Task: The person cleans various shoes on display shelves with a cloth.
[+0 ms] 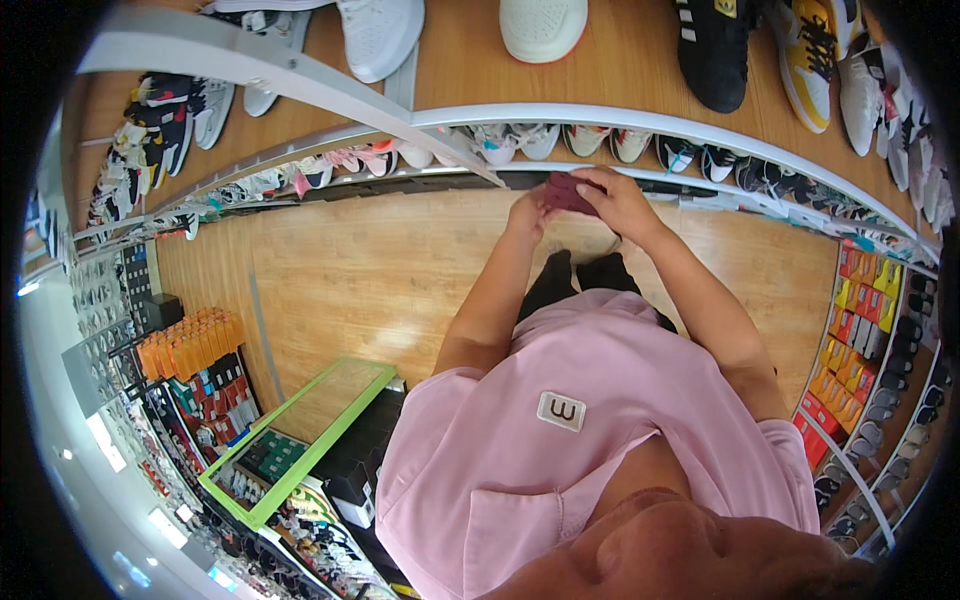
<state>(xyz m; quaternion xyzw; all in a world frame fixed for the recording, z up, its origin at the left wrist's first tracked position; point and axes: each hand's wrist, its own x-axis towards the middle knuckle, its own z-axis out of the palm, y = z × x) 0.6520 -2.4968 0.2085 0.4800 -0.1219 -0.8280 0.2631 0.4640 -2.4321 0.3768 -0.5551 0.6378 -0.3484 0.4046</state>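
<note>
My left hand (533,212) and my right hand (616,202) meet in front of me, both gripping a maroon piece, apparently a folded cloth (574,193). My right thumb presses on its top, while the left fingers are partly hidden behind it. Just beyond my hands runs a low shelf row of sneakers (589,139). On the wooden shelf (465,75) above stand a white sneaker (382,37), an off-white sneaker (544,28), a black sneaker with white stripes (712,60) and a yellow-and-white sneaker (807,64).
A metal shelf upright (300,82) slants across the upper left. Stacked shoe boxes (855,337) line the right side beside more shoe shelves. Behind me at the left are a green-framed mirror (330,439), orange boxes (191,345) and black boxes (352,465). Wood-look flooring (360,277) lies below.
</note>
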